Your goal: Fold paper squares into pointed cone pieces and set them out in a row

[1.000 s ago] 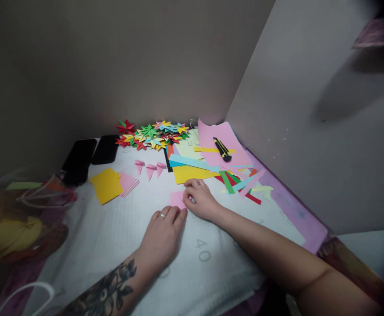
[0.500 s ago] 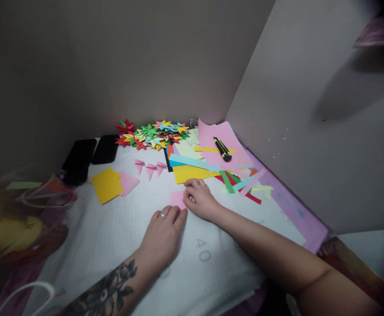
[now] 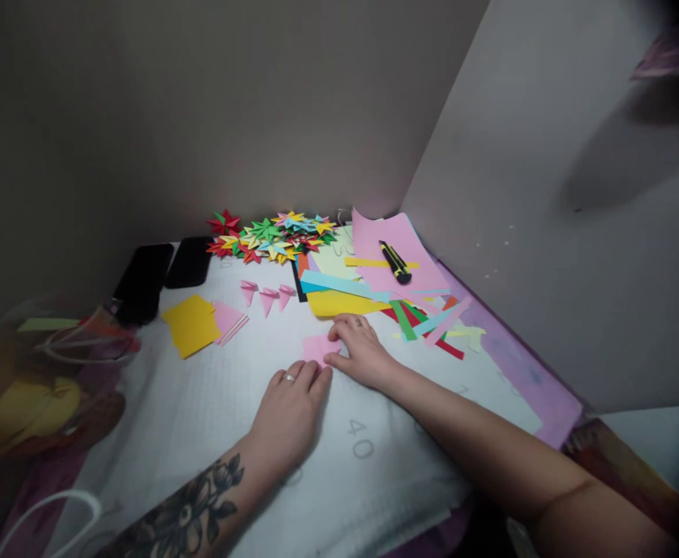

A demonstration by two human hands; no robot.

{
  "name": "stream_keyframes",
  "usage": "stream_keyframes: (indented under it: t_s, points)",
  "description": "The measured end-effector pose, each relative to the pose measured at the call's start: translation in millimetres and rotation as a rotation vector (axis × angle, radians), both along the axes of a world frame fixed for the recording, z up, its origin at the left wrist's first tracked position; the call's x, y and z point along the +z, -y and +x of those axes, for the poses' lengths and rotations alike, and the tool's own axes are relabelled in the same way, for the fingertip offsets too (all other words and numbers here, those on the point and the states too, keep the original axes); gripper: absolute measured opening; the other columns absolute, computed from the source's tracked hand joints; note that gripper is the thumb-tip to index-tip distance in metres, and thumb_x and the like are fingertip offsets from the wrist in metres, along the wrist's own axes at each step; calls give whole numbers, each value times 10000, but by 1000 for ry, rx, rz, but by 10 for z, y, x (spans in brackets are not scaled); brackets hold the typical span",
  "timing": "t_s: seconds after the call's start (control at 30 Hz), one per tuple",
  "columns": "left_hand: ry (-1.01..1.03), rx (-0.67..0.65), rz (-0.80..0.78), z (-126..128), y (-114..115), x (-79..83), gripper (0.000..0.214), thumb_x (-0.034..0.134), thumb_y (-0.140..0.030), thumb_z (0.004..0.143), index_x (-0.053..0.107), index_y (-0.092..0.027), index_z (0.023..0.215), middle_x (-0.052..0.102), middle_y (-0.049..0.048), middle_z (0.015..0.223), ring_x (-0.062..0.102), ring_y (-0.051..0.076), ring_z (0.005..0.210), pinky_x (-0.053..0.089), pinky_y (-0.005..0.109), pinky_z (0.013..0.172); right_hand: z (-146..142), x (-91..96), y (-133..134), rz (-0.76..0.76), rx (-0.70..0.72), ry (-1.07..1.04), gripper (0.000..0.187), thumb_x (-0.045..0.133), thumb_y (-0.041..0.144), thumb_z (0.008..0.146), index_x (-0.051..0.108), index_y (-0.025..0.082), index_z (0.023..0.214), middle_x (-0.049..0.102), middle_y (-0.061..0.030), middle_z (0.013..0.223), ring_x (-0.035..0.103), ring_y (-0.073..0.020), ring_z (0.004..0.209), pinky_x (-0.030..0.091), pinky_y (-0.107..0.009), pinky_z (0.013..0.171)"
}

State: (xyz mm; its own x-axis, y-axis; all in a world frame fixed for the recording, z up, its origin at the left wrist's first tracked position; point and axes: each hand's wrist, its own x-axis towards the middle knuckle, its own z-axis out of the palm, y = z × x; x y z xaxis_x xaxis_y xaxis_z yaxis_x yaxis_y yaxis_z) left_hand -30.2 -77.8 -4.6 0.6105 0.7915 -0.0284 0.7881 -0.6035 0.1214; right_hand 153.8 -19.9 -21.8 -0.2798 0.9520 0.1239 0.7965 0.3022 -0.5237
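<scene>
A small pink paper square (image 3: 319, 349) lies on the white sheet, its lower and right parts covered by my fingers. My left hand (image 3: 294, 403), with a ring on one finger, holds the square's near edge down with its fingers curled together. At the right edge my right hand (image 3: 360, 350) grips the paper, thumb low and forefinger above with a gap between them. Just beyond, to the left, several folded pink paper pieces (image 3: 268, 301) stand in a short row. Further left, yellow paper squares (image 3: 191, 325) lie beside a stack of pink squares (image 3: 227, 319).
Colourful folded paper stars (image 3: 270, 239) are heaped against the wall. A black and yellow box cutter (image 3: 396, 263) rests on pink sheets (image 3: 368, 232). Cut paper strips (image 3: 432, 322) lie at right. Two dark phones (image 3: 190, 262) sit back left. A clear bag (image 3: 31, 403) bulges at the left edge.
My right thumb and forefinger have spread apart along the square's right edge, showing more of the pink paper. My left hand stays nearly still. The whole view has shifted slightly.
</scene>
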Motion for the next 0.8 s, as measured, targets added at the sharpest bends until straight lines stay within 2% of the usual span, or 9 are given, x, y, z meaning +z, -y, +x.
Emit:
stream_keyframes:
  t_s: [0.13, 0.2, 0.27, 0.37, 0.43, 0.5, 0.7, 0.8]
  points:
    - [9, -9, -5, -9, -1, 6, 466, 392, -58, 853, 453, -180, 1299, 548, 107, 1212, 481, 258, 1103, 424, 409, 861, 95, -41, -44, 63, -112, 5, 196, 668, 249, 750, 531, 210, 885, 535, -77, 1020, 446, -275, 1030, 392, -440, 873]
    - [17, -10, 0, -11, -2, 6, 455, 390, -64, 860, 460, -178, 1295, 554, 107, 1203, 483, 261, 1097, 428, 411, 857, 131, -54, -58, 111, -118, -29, 142, 634, 190, 763, 539, 203, 867, 548, -70, 962, 476, -256, 971, 408, -423, 856]
    - [26, -12, 2, -12, -3, 8, 452, 393, -66, 859, 466, -179, 1291, 560, 106, 1190, 486, 263, 1090, 431, 414, 854, 152, -52, -53, 159, -51, -103, 107, 566, 114, 790, 555, 197, 857, 566, -63, 920, 509, -226, 926, 429, -385, 837]
    - [55, -13, 1, -20, -8, 8, 462, 409, -59, 844, 477, -180, 1284, 566, 105, 1177, 490, 266, 1082, 435, 418, 862, 156, -18, -16, 165, 185, -194, 199, 477, 43, 813, 592, 200, 852, 607, -45, 860, 554, -187, 869, 460, -324, 792]
    - [91, -16, -5, -34, -16, -1, 460, 419, -56, 833, 492, -177, 1271, 575, 104, 1159, 496, 269, 1069, 439, 424, 869, 151, 12, 15, 140, 347, -190, 233, 469, 30, 805, 619, 201, 855, 633, -38, 844, 574, -178, 851, 472, -315, 789]
    - [153, -11, -13, -56, -29, -25, 461, 432, -52, 819, 510, -180, 1255, 585, 102, 1133, 514, 266, 1037, 452, 428, 864, 148, 34, 37, 128, 437, -170, 252, 468, 22, 790, 640, 195, 859, 648, -41, 843, 585, -177, 845, 481, -317, 792]
    - [472, 135, 22, -139, -110, -137, 495, 392, 11, 779, 536, -180, 1213, 563, 111, 1163, 557, 222, 1008, 495, 378, 859, 176, 41, 29, 145, 449, -200, 308, 454, -24, 735, 651, 183, 850, 668, -40, 837, 598, -176, 838, 495, -323, 797]
    - [579, 151, 20, -165, -153, -166, 455, 388, 6, 805, 555, -194, 1178, 581, 88, 1143, 574, 199, 1016, 502, 344, 865, 179, 36, 21, 146, 445, -246, 323, 451, -32, 728, 654, 186, 852, 683, -43, 880, 612, -174, 867, 503, -325, 817]
